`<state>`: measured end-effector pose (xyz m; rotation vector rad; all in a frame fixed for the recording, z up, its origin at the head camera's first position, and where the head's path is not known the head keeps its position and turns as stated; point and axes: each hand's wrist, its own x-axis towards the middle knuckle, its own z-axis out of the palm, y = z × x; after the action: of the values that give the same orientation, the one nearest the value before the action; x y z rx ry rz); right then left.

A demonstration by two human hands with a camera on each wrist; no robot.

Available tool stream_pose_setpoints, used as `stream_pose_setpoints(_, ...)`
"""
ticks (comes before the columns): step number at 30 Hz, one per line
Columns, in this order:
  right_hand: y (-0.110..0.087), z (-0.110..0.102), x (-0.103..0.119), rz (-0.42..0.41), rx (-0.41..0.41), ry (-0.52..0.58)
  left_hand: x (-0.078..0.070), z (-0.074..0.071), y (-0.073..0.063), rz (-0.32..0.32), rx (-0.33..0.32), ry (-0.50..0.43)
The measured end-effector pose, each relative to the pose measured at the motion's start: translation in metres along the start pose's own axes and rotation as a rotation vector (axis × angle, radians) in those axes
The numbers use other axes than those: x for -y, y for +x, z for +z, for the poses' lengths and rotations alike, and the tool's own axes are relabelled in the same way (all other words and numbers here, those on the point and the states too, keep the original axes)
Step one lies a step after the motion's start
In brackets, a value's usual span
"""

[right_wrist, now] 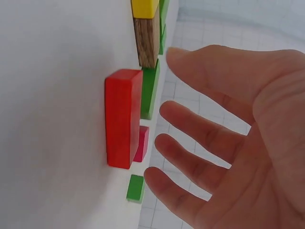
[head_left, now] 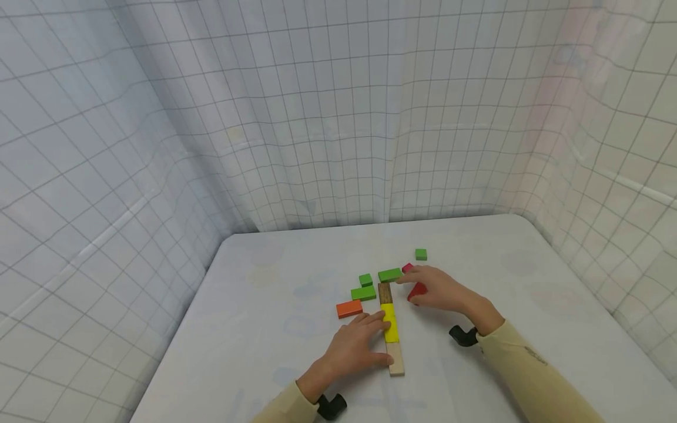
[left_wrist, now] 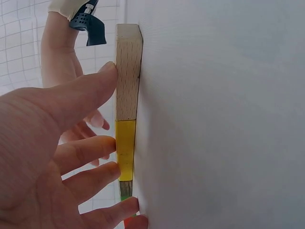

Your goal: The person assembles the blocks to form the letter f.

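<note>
White grid-patterned curtains enclose the work area on the far side and on both flanks, and a white table with rounded far corners fills the lower field. Two pale beige sleeves, left and right, enter from the near edge. From them extend the left hand and the right hand, each with a black wrist mount, left and right. Fingers of the left hand are spread and released, the thumb at the side of a pale wooden block and other fingertips along a yellow section; the right hand's fingers are loosely bent, likewise released. Between the hands, pieces stand end to end in a straight row: the yellow section in the middle, the pale wooden block nearest the person, and a dark wooden block at the far end. Beneath the right hand, between thumb and index finger in the head view, is a red block; whether they touch it cannot be told. Left of the row lie an orange block and a green block; a second green block lies just beyond the dark end. Smallest are a green cube near these, a farther green cube, and a partly hidden pink block.
</note>
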<state>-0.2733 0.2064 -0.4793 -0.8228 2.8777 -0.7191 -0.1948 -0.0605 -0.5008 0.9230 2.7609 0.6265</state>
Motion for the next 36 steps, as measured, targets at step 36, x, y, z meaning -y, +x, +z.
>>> stream_pose_setpoints(36,-0.003,0.01,-0.023,0.007,0.005,-0.076,-0.002,0.004,0.002,-0.036,0.011,0.015)
